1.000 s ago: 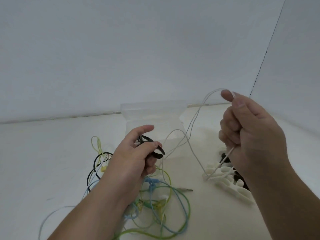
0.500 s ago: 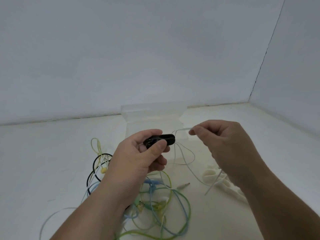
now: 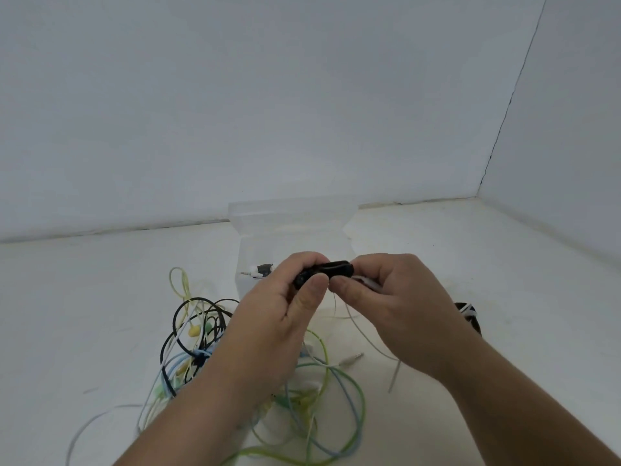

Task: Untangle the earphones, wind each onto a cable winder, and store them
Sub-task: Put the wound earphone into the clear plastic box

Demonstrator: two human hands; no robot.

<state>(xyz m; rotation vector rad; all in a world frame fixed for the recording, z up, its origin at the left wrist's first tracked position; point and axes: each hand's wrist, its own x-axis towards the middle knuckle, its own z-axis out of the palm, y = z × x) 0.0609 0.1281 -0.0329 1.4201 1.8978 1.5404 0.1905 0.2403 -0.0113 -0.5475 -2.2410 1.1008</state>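
1. We are leaving the tangle of coloured earphones (image 3: pixel 201 348) lying loose at left, near the clear box (image 3: pixel 292 227)
2. Our left hand (image 3: pixel 279 317) is gripping the black cable winder (image 3: pixel 331 270), thumb pressing its near side
3. Our right hand (image 3: pixel 400 307), raised a second ago, has dropped to the winder and is pinching the white cable (image 3: pixel 361 334) against it, so winding is probably starting

No readable text, labels, brands or numbers anywhere: not on the winder (image 3: pixel 324 272), the cables (image 3: pixel 302 391) or the clear box (image 3: pixel 292 223).
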